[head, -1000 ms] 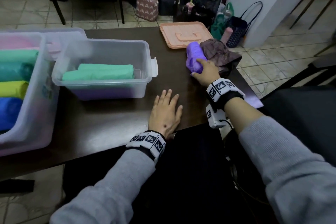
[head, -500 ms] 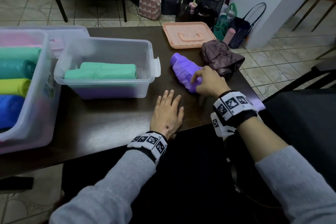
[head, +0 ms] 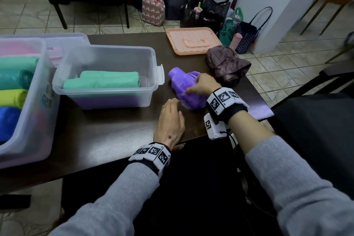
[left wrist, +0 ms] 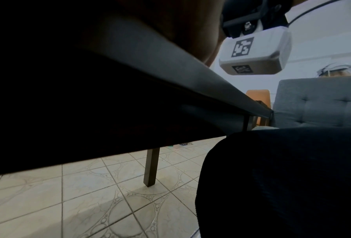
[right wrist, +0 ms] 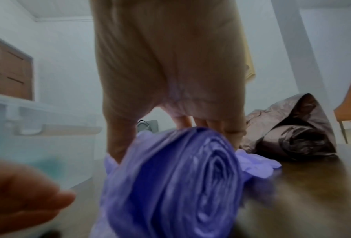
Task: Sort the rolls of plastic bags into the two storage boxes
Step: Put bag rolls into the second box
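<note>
My right hand (head: 201, 85) grips a purple roll of plastic bags (head: 183, 87) that lies on the dark table, just right of the small clear storage box (head: 107, 76). In the right wrist view the purple roll (right wrist: 176, 182) fills the middle, with my fingers (right wrist: 211, 127) curled over its top. That small box holds green rolls (head: 103, 80) over a purple layer. The large clear box (head: 23, 101) at the left holds green, yellow and blue rolls. My left hand (head: 169, 119) rests on the table near its front edge, fingers bent, holding nothing.
A peach lid (head: 193, 43) lies at the table's far edge. A folded brown umbrella (head: 226, 65) sits close behind my right hand. Several bags (head: 216, 15) stand on the tiled floor beyond. A dark chair seat (head: 316, 120) is at the right.
My right hand has dragged the purple roll away from the umbrella, toward me and to the left. My left hand's fingers have drawn in from lying spread flat.
</note>
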